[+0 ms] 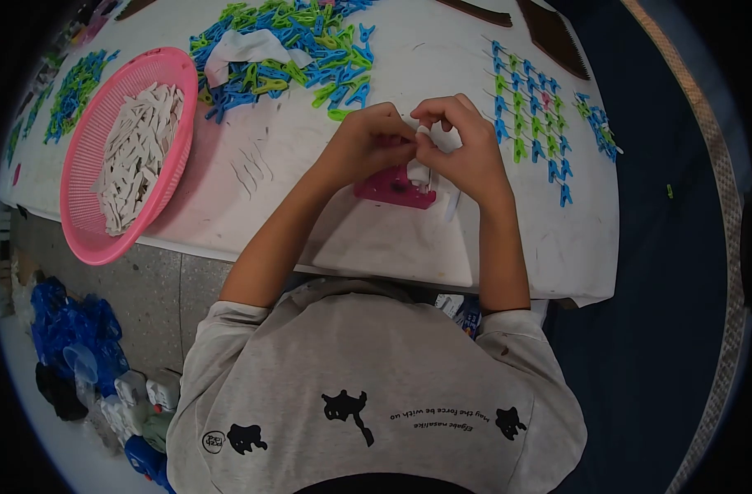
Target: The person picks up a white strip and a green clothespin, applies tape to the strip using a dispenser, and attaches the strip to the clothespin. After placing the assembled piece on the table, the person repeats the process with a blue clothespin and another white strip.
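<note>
My left hand [372, 142] and my right hand [466, 148] meet over a pink device [395, 189] near the table's front edge. The fingers of both hands are pinched together around a small white piece [423, 130], whose shape is mostly hidden by the fingertips. Below the fingers, a white roll-like part [419, 173] shows on the pink device. A thin white strip [452, 205] lies just right of it.
A pink basket [186, 123] of white strips stands at the left. Blue and green clips [335, 49] are heaped at the back, with rows of clips [534, 107] at the right. Brown comb-like pieces [553, 37] lie at the far edge. Bags [75, 329] are on the floor.
</note>
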Action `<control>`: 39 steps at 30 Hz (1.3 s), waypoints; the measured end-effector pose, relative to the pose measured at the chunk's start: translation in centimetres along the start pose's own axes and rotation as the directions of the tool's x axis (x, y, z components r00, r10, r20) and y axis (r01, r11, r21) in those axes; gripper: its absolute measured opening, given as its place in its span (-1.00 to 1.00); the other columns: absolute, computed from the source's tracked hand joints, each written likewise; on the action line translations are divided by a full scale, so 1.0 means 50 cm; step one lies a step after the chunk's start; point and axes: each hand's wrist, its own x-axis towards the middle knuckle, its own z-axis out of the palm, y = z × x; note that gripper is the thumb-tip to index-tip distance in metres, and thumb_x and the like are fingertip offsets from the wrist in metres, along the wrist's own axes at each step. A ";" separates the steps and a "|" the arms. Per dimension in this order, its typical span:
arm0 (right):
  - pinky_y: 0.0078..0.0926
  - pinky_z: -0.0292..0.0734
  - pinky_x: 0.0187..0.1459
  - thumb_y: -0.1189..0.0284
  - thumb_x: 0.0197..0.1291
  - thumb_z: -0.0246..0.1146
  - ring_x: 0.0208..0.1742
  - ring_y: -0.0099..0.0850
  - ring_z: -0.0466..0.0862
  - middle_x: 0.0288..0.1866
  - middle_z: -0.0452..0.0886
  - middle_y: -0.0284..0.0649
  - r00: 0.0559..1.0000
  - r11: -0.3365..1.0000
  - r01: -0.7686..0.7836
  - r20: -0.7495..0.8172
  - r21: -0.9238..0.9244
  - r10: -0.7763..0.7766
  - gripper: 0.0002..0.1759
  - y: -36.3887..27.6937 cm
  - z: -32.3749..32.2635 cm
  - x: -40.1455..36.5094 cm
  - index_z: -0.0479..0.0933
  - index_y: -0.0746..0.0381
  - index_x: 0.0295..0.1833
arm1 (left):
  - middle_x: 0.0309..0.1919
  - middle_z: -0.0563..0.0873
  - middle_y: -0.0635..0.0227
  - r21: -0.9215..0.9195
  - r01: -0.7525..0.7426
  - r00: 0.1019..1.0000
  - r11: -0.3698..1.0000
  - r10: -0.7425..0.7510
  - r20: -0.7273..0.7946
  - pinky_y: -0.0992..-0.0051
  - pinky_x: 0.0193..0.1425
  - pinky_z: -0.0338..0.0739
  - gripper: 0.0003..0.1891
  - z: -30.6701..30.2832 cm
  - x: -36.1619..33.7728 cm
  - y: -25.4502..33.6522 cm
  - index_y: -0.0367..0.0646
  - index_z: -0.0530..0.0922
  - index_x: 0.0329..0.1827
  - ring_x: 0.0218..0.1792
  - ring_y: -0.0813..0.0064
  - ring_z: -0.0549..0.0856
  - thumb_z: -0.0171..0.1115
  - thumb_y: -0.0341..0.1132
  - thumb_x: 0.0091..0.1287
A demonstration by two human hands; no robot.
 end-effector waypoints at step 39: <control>-0.22 0.42 0.25 0.36 0.09 0.41 0.17 -0.14 0.47 0.13 0.51 -0.17 0.959 0.972 0.184 0.242 -0.146 -0.146 -0.55 0.259 0.161 0.103 0.65 -0.17 0.15 | -0.34 0.47 0.38 -0.905 -0.158 0.987 0.395 0.085 -0.135 0.44 -0.22 0.37 -0.89 -0.034 0.004 -0.020 -0.13 0.69 -0.12 -0.35 0.46 0.44 0.34 -0.38 0.33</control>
